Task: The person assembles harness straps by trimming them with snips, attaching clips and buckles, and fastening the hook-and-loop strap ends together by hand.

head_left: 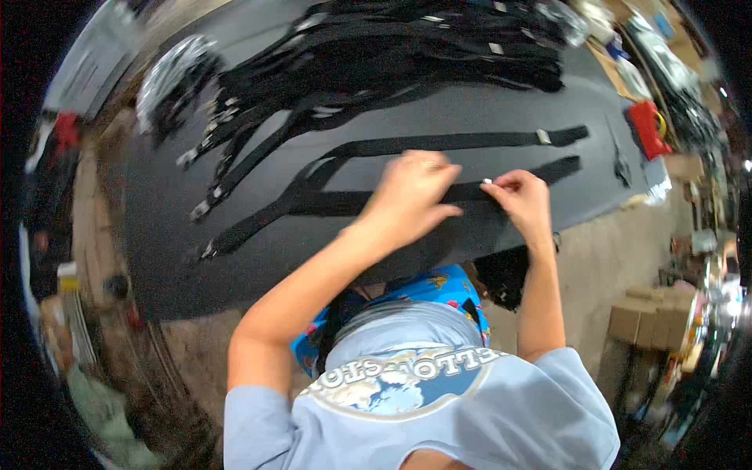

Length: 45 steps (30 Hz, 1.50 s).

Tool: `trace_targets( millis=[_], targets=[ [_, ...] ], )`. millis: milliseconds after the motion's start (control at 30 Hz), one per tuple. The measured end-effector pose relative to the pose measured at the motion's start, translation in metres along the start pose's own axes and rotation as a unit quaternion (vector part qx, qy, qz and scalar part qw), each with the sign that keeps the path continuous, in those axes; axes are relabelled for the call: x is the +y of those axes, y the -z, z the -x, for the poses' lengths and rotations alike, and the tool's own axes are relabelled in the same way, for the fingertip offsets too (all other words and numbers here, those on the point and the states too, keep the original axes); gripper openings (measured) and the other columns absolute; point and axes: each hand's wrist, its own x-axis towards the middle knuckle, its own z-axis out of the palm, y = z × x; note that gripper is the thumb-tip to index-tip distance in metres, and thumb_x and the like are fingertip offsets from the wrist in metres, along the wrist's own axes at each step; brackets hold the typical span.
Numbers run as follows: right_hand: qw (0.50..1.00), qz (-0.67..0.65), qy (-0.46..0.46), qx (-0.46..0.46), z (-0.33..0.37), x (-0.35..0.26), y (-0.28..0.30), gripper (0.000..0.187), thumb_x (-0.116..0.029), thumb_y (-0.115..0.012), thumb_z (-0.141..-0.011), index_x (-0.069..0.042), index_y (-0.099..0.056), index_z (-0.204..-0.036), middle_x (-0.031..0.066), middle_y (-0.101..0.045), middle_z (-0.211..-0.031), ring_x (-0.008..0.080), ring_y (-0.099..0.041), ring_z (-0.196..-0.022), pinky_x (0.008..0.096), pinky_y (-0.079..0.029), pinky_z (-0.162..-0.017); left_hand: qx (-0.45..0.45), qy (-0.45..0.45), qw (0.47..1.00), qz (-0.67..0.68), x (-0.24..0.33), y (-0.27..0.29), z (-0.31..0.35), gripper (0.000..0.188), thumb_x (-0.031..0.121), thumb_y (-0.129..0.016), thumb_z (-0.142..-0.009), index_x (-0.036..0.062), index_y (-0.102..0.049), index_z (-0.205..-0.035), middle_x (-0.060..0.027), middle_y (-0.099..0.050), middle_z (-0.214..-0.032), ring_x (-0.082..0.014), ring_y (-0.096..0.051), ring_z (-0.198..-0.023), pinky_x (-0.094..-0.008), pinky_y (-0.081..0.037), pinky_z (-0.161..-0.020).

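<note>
A pair of black suspenders (329,203) lies spread on the dark table, its two straps running left to right and joining toward a metal clip (208,250) at the left. On the far strap, close to its right end, sits a pale tag or slider (543,137). My right hand (523,200) pinches a small white piece, like a label, between thumb and fingertips over the near strap. Left of it, my left hand (415,192) hovers over the same strap, slightly blurred, thumb and bent fingers apart with nothing visible between them.
A thick pile of black straps (392,63) covers the table's far side, with clear plastic wrap (176,74) at its left end. Scissors (620,164) lie near the right edge, beside a red item (648,129). Cardboard boxes (654,317) stand off to the right.
</note>
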Motion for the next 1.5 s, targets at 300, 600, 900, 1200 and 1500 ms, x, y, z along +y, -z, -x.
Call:
trace_targets(
  millis=[300,600,900,1200,1500],
  targets=[
    [0.997,-0.075,-0.025,0.025,0.011,0.014,-0.002,0.022,-0.016,-0.077,-0.082,0.004,-0.070,-0.085,0.0011,-0.064,-0.070,0.0045,-0.050,-0.060,0.0211,-0.041,-0.055,0.141,0.016,0.990,-0.029,0.009,-0.090,-0.030,0.027,0.024,-0.079,-0.066,0.0060,-0.065,-0.080,-0.0106,-0.056,-0.096,-0.0295,-0.050,-0.098,-0.0412,-0.041,-0.081],
    [0.994,-0.100,-0.027,-0.025,0.008,0.027,0.005,0.016,-0.011,-0.071,-0.087,0.004,-0.071,-0.094,0.0011,-0.067,-0.080,0.0061,-0.055,-0.070,0.0208,-0.044,-0.062,0.162,-0.031,0.986,0.026,0.006,-0.104,-0.033,0.019,0.018,-0.068,-0.069,0.0034,-0.059,-0.078,-0.0149,-0.058,-0.091,-0.0312,-0.056,-0.090,-0.0413,-0.047,-0.076],
    [0.991,-0.118,-0.022,-0.052,0.002,0.050,0.013,0.018,-0.014,-0.071,-0.089,0.003,-0.069,-0.095,0.0009,-0.063,-0.076,0.0047,-0.050,-0.061,0.0204,-0.038,-0.054,0.135,-0.056,0.988,0.043,0.006,-0.113,-0.027,0.015,0.012,-0.059,-0.078,-0.0018,-0.060,-0.085,-0.0203,-0.061,-0.100,-0.0318,-0.062,-0.089,-0.0379,-0.053,-0.073],
    [0.944,-0.271,-0.159,-0.100,0.004,0.036,0.014,0.019,-0.014,-0.064,-0.093,0.005,-0.065,-0.098,0.0015,-0.058,-0.066,0.0043,-0.042,-0.039,0.0184,-0.028,-0.033,0.076,-0.060,0.995,-0.018,0.013,-0.103,-0.027,0.015,0.013,-0.059,-0.078,-0.0013,-0.061,-0.082,-0.0195,-0.062,-0.097,-0.0302,-0.063,-0.088,-0.0373,-0.054,-0.069],
    [0.926,-0.307,-0.180,-0.127,0.009,0.028,0.015,0.018,-0.017,-0.065,-0.093,0.000,-0.062,-0.091,-0.0019,-0.051,-0.053,0.0036,-0.033,-0.030,0.0192,-0.021,-0.028,0.093,-0.052,0.994,0.039,0.013,-0.103,-0.030,0.017,0.011,-0.061,-0.077,-0.0013,-0.057,-0.088,-0.0223,-0.063,-0.101,-0.0336,-0.065,-0.086,-0.0403,-0.056,-0.070]
  ],
)
